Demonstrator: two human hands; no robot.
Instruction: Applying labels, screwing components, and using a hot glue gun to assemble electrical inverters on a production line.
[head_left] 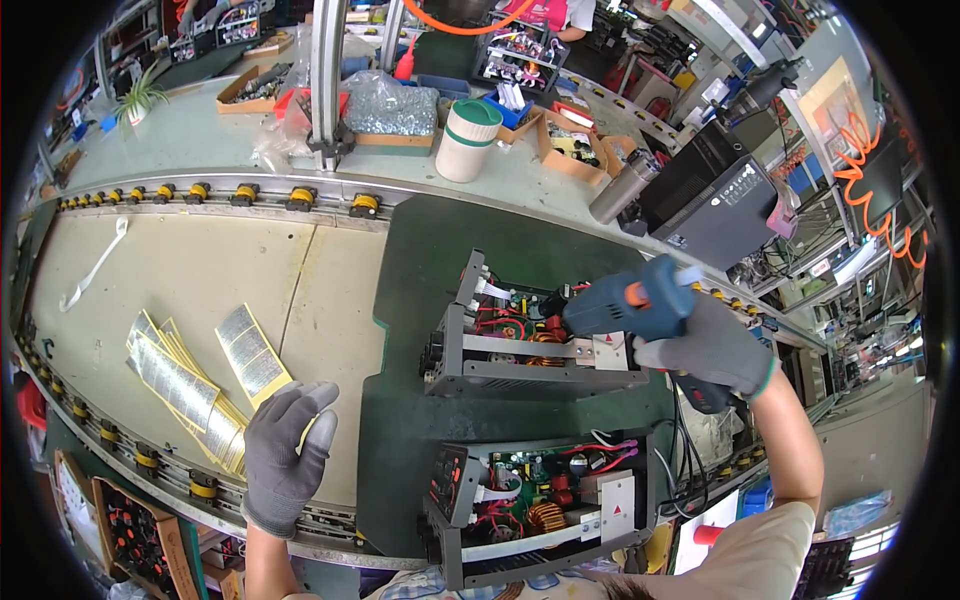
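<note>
My right hand (722,345), in a grey glove, is wrapped round a blue cordless drill (635,300) with an orange switch. The drill points left, over the right part of an open-topped grey electronic unit (540,378) with wires, a copper coil and a metal bracket inside. A second similar unit (540,570) stands nearer to me. At the left, my gloved left hand (288,450) has thumb and fingers curled together. A thin yellowish edge shows between them, too small to name. Beside it lie silver label sheets with yellow backing (180,385), and a single sheet (250,350) reaches the fingertips.
Both units stand on a dark green board (420,260) on a roller conveyor line. Behind are a white canister with a green lid (468,140), a steel flask (625,187), a black computer case (710,200) and parts boxes. Black cables (690,450) hang at the right.
</note>
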